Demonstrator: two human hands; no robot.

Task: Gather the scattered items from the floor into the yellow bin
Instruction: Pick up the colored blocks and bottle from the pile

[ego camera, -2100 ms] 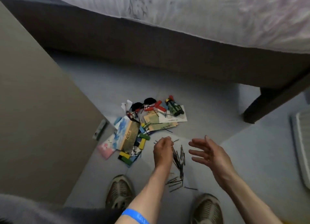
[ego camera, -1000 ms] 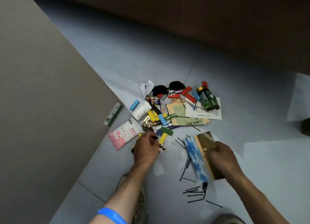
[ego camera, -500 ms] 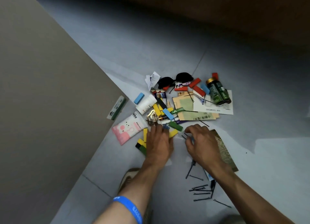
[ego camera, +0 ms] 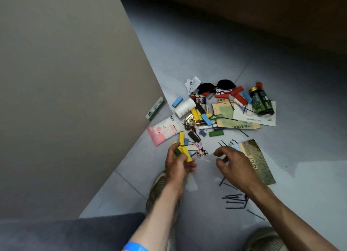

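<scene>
Your left hand [ego camera: 178, 161] is curled around a few yellow and green blocks [ego camera: 183, 151], so it's already loaded. Your right hand [ego camera: 232, 163] hovers with fingers loosely bent and, as far as the blur lets you judge, holding nothing. The black hairpins [ego camera: 234, 199] lie on the floor just behind that right wrist, toward you, long axes mostly crosswise. The right hand is nearer. The yellow bin isn't in view.

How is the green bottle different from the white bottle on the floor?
The green bottle is dark with a gold cap; the white bottle is pale all over. The green bottle lies on a sheet of paper at the pile's right; the white bottle lies on the left among colored blocks. Both lie on their sides, untouched.
</scene>
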